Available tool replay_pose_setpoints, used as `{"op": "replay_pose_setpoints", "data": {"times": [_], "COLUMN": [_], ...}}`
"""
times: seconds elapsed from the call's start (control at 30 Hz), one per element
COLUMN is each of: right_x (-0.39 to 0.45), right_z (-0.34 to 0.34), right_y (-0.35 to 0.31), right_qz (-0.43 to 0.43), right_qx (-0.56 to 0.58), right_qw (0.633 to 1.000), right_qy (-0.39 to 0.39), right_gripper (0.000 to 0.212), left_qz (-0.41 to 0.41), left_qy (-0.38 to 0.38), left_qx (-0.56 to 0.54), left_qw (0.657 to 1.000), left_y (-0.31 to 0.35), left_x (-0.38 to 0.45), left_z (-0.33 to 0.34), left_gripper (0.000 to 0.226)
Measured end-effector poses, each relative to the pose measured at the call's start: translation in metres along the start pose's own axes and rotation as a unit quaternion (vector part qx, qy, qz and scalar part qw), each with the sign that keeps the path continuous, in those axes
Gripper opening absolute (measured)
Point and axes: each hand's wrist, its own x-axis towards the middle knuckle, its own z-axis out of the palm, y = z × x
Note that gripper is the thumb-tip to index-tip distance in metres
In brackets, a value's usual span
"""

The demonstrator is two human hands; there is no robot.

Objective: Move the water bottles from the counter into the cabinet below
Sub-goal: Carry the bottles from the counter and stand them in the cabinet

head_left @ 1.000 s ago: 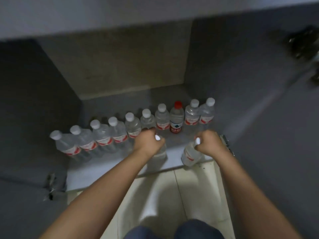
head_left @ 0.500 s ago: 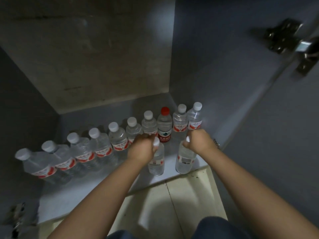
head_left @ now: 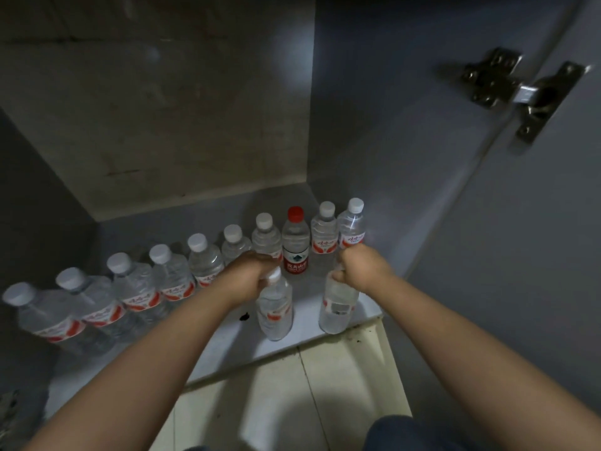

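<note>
Left hand (head_left: 252, 271) clenched round neck of left bottle (head_left: 274, 309); right hand (head_left: 359, 271) round neck of right bottle (head_left: 338, 307). Both bottles upright, directly below hands, frame centre, on cabinet floor (head_left: 227, 340) before back row (head_left: 201, 258).

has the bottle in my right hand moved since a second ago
Yes. The right-hand bottle was tilted at the cabinet floor's front edge; now it stands upright on it.
</note>
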Motion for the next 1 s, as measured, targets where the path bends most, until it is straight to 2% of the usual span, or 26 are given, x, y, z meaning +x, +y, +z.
{"op": "replay_pose_setpoints", "data": {"times": [0.13,0.2,0.23,0.3,0.33,0.47,0.53,0.63,0.73,0.8,0.87,1.0], "right_x": [0.004,0.006,0.007,0.005,0.002,-0.004,-0.005,-0.003,-0.003,-0.002,0.002,0.01], "right_z": [-0.003,-0.005,-0.006,-0.007,-0.007,-0.009,-0.012,-0.013,-0.008,-0.005,-0.004,-0.004], "right_y": [-0.006,-0.006,-0.005,-0.002,0.0,0.008,0.01,0.01,0.005,0.001,-0.004,-0.012], "right_qz": [0.092,0.109,0.108,0.085,0.059,-0.041,-0.05,-0.047,0.007,0.038,0.068,0.112], "right_qx": [0.037,0.027,0.019,0.005,-0.007,-0.033,-0.036,-0.053,-0.06,-0.059,-0.041,-0.014], "right_qw": [0.994,0.993,0.994,0.996,0.998,0.998,0.997,0.997,0.998,0.997,0.996,0.993], "right_qy": [0.042,0.035,0.027,-0.001,-0.015,-0.045,-0.045,-0.034,0.006,0.027,0.034,0.038], "right_gripper": [0.038,0.04,0.043,0.048,0.047,0.03,0.031,0.031,0.037,0.04,0.038,0.037], "left_qz": [-0.002,0.034,0.043,0.008,0.006,0.005,-0.002,-0.014,-0.019,-0.057,-0.136,-0.231], "left_qy": [0.005,0.017,0.01,-0.013,-0.01,-0.004,0.013,0.028,0.039,0.064,0.073,0.062], "left_qx": [-0.064,-0.026,-0.015,-0.081,-0.072,0.058,0.082,0.098,0.13,0.186,0.232,0.169], "left_qw": [0.998,0.999,0.999,0.997,0.997,0.998,0.997,0.995,0.991,0.979,0.96,0.956], "left_y": [0.0,-0.003,-0.001,-0.001,-0.002,0.001,0.004,0.008,0.008,0.007,0.007,0.009], "left_x": [0.0,0.0,-0.001,-0.003,-0.002,-0.003,-0.002,0.001,0.003,0.001,-0.002,0.012], "left_z": [-0.001,0.004,0.005,0.007,0.008,0.015,0.019,0.025,0.028,0.024,0.018,0.014], "left_gripper": [0.034,0.03,0.033,0.035,0.036,0.056,0.063,0.062,0.056,0.044,0.041,0.052]}}
